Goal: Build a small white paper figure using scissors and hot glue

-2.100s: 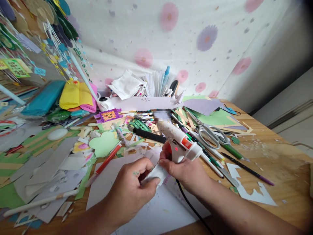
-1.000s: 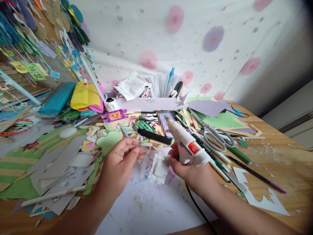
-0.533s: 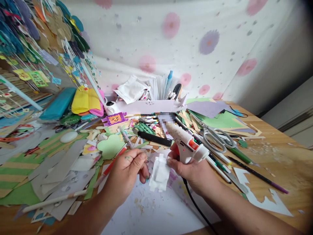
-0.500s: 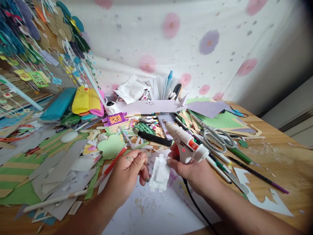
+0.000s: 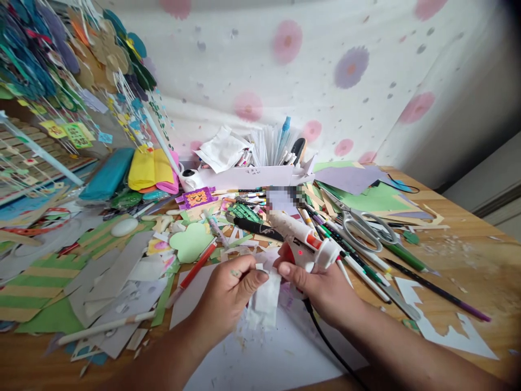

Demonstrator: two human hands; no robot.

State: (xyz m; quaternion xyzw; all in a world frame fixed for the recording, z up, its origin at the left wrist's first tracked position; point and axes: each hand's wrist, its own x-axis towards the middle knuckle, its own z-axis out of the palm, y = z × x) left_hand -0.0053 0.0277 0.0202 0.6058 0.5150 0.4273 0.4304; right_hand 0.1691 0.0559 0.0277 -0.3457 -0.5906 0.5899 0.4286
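Note:
A white hot glue gun with orange parts and a lit red light is in my right hand, its nozzle pointing away toward the back of the table. The thumb and fingertips of that hand also reach the edge of a small white piece of fabric or paper. My left hand pinches the upper left of this white piece between thumb and bent fingers. The piece hangs over a white sheet spotted with stains. A black cord runs from the gun toward the front edge.
Scissors, markers and a black-and-purple pencil lie on the right. Paper scraps and a green flower cutout cover the left. Behind stands a white box of supplies. Colourful hanging crafts fill the upper left.
My left hand has moved right and now pinches the white piece, which it was beside before. The glue gun has shifted slightly left. The view has turned a little.

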